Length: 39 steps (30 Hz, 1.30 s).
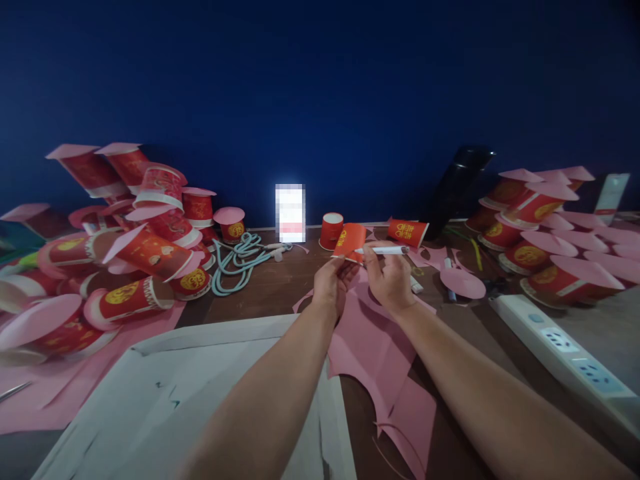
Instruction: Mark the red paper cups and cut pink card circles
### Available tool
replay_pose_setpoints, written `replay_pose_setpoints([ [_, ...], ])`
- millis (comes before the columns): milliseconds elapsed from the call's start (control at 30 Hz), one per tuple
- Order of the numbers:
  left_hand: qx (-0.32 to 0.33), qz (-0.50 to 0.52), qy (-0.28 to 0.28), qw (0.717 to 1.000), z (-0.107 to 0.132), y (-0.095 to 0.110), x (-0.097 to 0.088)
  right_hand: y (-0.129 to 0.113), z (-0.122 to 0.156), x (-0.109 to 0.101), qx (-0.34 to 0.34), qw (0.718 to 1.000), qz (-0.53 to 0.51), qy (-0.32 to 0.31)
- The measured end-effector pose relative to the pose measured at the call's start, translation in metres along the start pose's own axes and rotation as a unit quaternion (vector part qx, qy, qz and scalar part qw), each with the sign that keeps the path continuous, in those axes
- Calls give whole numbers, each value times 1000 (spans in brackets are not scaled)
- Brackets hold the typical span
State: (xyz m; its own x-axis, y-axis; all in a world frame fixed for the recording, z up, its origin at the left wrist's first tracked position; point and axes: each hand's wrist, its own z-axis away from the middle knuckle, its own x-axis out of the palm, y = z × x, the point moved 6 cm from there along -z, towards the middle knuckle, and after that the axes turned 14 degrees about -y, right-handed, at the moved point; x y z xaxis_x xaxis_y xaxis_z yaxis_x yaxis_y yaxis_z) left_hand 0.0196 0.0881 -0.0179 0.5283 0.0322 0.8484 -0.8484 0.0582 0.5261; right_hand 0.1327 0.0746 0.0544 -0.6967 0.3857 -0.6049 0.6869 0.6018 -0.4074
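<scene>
Within two hands point(330, 283) point(393, 280): one cup point(354, 237), one pen point(393, 251)

Left forearm point(273, 390) and right forearm point(493, 390) angled inward, left fingers point(349, 269) curled, right fingers point(372, 260) pinched

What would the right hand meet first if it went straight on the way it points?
Most likely the red cup in the left hand; the pen in the right hand leads, though whether its tip touches is unclear.

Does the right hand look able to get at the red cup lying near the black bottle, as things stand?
Probably yes: the lying cup is just beyond the right hand and nothing else seems to stand between, but the white pen it holds would likely hinder grasping.
</scene>
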Motion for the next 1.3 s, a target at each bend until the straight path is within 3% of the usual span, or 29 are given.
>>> replay_pose_setpoints([
  [867, 8, -4, 23, 1000, 2, 2, -2, 3, -4, 0, 49, 997, -32, -47],
  [1133, 11, -8, 10, 1000, 2, 2, -1, 20, -1, 6, 145, 984, -62, -88],
  [1300, 5, -5, 9, 1000, 1, 1, -1, 16, 0, 3, 145, 983, -87, -73],
])
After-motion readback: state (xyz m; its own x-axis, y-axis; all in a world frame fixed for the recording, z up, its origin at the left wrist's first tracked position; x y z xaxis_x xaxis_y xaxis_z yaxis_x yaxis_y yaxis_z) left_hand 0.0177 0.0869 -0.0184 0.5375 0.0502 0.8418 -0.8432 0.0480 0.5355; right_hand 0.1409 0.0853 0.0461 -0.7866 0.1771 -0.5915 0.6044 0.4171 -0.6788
